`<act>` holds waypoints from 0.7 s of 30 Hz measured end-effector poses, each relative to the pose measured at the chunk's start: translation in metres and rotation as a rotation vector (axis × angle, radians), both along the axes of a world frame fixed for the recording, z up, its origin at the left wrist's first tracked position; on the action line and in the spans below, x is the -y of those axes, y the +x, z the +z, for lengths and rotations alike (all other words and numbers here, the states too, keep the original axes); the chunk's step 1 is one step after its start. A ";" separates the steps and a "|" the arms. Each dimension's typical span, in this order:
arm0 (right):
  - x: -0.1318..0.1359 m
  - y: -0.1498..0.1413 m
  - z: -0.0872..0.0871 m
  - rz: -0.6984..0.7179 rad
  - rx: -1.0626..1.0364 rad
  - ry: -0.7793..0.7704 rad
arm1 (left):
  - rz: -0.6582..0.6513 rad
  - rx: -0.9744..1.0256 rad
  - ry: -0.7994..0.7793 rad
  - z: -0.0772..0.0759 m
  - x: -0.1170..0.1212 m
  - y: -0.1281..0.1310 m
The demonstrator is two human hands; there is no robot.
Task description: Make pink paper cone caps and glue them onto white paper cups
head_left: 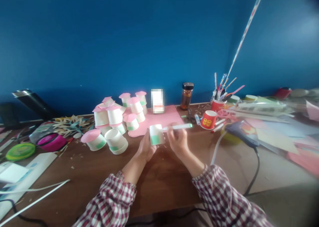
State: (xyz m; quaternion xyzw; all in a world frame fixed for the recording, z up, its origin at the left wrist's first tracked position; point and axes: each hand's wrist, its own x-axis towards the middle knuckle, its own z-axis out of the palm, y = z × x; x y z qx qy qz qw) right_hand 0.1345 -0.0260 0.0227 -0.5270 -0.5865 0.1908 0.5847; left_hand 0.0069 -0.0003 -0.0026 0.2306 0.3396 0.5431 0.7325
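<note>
A small white paper cup [155, 130] with a green patch near its lower edge is in my left hand [146, 147], fingers wrapped round its side and base. My right hand [178, 141] pinches a white marker [183, 126] with a green end pointing right. The marker's left tip is at or very near the cup's right side; whether it touches I cannot tell. Left of my hands stand several white cups with pink paper tops, one of them a cup [96, 141] with a green patch. Close by, plain cups [116, 142] stand stacked.
Pink paper [165, 119] lies behind my hands. A dark-lidded jar [187, 95], a red paper cup [208, 120] and a red cup of tools [218, 104] stand to the right. A grey corded tool [243, 134] lies farther right. Craft sticks [72, 124] are heaped at left.
</note>
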 end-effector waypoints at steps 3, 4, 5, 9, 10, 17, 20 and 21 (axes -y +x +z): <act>0.000 0.000 -0.001 -0.005 0.025 0.031 | -0.001 0.001 0.012 0.000 0.001 0.000; 0.000 -0.001 -0.001 -0.007 0.037 0.048 | -0.003 0.002 0.014 0.000 0.002 0.000; -0.001 0.000 -0.002 -0.007 0.045 0.061 | -0.007 0.003 0.016 0.001 0.002 0.000; -0.001 0.000 -0.003 0.006 0.048 0.069 | -0.009 -0.009 0.021 0.002 0.003 0.001; -0.001 0.000 -0.004 0.009 0.046 0.068 | -0.006 -0.011 0.020 0.002 0.003 0.001; -0.001 0.000 -0.004 0.029 0.040 0.057 | -0.012 -0.006 0.024 0.003 0.003 0.001; -0.001 -0.001 -0.004 0.007 0.056 0.064 | -0.010 -0.012 0.028 0.003 0.003 0.001; -0.001 -0.001 -0.005 0.005 0.062 0.062 | -0.011 -0.013 0.027 0.004 0.003 0.001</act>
